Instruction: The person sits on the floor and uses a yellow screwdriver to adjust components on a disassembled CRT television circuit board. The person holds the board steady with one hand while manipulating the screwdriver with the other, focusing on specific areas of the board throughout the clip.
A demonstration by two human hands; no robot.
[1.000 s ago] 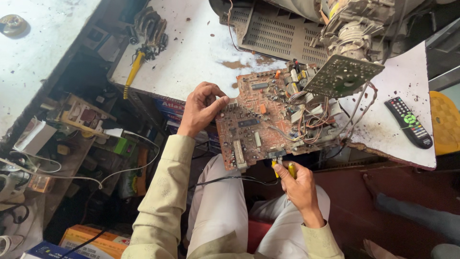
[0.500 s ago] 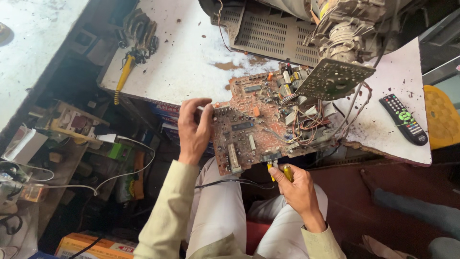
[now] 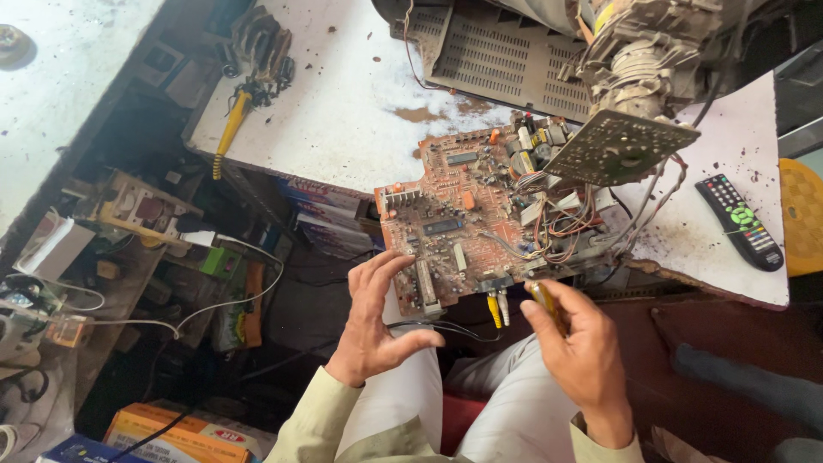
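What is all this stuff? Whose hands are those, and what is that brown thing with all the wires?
The camera sits on a person's head and looks down, so you see their own two hands. The brown thing is a circuit board, the inside part of an old television, joined to it by wires. It hangs over the edge of a white table. The left hand is open, fingertips by the board's edge. The right hand holds a small yellow-handled tool. A remote control lies on the table too.

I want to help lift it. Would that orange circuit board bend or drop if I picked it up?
The circuit board looks like a stiff flat sheet, so it probably won't flop. Many wires tie it to the grey set behind, so it would likely tug. Its small parts stick up and look easy to snap.
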